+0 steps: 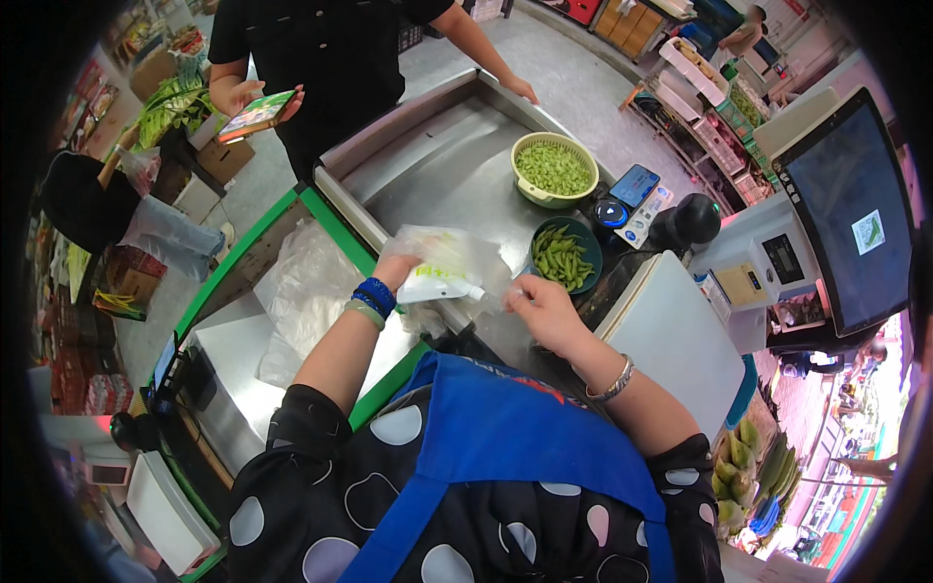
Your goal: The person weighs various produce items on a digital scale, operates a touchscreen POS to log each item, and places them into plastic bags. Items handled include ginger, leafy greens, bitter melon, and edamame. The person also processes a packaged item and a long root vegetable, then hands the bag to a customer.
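Note:
In front of my apron, my left hand (396,271) grips a translucent plastic bag (477,251). A white pouch (430,286) with green print and a small white spout lies against that hand, at the bag. I cannot tell whether the pouch is inside the bag or under a fold of it. My right hand (543,310) pinches the bag's thin right edge between thumb and fingers. Just beyond the right hand stands a dark bowl (595,255) of green pods (561,256). Further off is a pale yellow basket (536,195) of chopped green vegetable (552,169).
A steel counter (415,193) with raised edges lies ahead. Several plastic bags (306,291) lie in the green-edged bay on the left. A payment device (611,212), a white scale (758,255) and a monitor (849,211) stand right. Across the counter, a person (328,73) holds a phone (259,115).

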A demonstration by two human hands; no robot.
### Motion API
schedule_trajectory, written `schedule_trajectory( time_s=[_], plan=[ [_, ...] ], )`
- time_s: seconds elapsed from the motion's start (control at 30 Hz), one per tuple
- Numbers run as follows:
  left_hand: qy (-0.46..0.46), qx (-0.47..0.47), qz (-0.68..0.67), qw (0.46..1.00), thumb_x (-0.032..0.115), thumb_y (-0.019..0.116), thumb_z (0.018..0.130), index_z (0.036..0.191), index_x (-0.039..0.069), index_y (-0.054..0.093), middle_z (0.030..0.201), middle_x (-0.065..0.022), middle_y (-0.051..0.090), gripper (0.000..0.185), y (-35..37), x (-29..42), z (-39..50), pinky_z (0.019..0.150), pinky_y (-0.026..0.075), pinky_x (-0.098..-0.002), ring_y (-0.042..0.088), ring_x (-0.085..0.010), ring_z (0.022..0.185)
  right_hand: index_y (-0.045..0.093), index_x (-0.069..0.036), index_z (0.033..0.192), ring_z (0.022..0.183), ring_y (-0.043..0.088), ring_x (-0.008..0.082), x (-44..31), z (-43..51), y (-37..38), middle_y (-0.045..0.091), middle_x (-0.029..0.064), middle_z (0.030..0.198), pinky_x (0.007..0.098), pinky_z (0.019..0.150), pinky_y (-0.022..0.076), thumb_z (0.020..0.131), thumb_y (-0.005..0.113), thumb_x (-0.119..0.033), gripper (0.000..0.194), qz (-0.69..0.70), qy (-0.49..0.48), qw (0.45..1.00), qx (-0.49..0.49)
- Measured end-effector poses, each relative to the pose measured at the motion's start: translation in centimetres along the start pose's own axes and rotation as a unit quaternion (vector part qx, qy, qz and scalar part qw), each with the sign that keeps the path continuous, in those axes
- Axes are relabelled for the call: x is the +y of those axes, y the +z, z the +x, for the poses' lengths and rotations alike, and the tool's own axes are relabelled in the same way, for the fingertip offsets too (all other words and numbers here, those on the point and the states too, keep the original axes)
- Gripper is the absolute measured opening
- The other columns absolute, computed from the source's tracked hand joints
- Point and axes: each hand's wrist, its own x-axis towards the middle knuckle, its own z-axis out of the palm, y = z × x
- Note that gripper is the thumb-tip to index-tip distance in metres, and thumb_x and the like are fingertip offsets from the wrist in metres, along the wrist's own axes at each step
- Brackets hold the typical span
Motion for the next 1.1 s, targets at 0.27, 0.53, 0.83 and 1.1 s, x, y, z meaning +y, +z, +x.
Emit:
schedule_trajectory(
  time_s=[0.27,0.53,0.83,1.1],
  plan=[
    [0.298,0.007,0.476,0.827,0.028,0.068,0.084,0.122,0.000,0.056,0.104,-0.0195,0.064,0.049,1.2,5.2,-7.0,0.086,0.049,-0.0405,0.062,-0.0356,0.094,0.059,-0.002,0.090,0.070,0.056,0.0117,0.3,0.1,-2.2,0.060,0.0031,0.075,0.0254,0.066,0.0444,0.095,0.053,-0.013,0.014,0.161,0.101,0.979,0.072],
    [0.151,0.114,0.544,0.818,0.026,0.065,0.083,0.109,0.003,0.062,0.090,-0.0187,0.067,0.035,0.4,4.0,-7.6,0.074,0.051,-0.0423,0.064,-0.0360,0.084,0.060,-0.003,0.091,0.067,0.056,0.0101,-0.8,-0.3,-2.1,0.061,0.0026,0.073,0.0240,0.062,0.0430,0.094,0.055,-0.016,0.014,0.133,0.085,0.984,0.079],
    [0.197,0.007,0.162,0.967,0.006,0.052,0.087,0.124,0.004,0.051,0.073,-0.0096,0.063,0.037,5.6,12.0,-10.6,0.059,0.052,-0.0299,0.066,-0.0204,0.065,0.057,0.000,0.100,0.070,0.056,0.0091,-2.7,2.3,-2.8,0.061,0.0025,0.078,0.0230,0.065,0.0442,0.091,0.059,-0.009,0.013,0.201,-0.034,0.965,0.165],
    [0.110,-0.127,-0.051,0.984,0.015,0.061,0.093,0.139,0.004,0.033,0.107,-0.0090,0.056,0.055,12.3,13.5,-11.9,0.088,0.047,-0.0317,0.056,-0.0173,0.099,0.052,0.004,0.122,0.094,0.061,0.0183,-5.9,2.1,-0.4,0.061,0.0129,0.107,0.0286,0.080,0.0495,0.088,0.058,-0.008,0.037,0.076,-0.108,0.989,0.075]
  ],
)
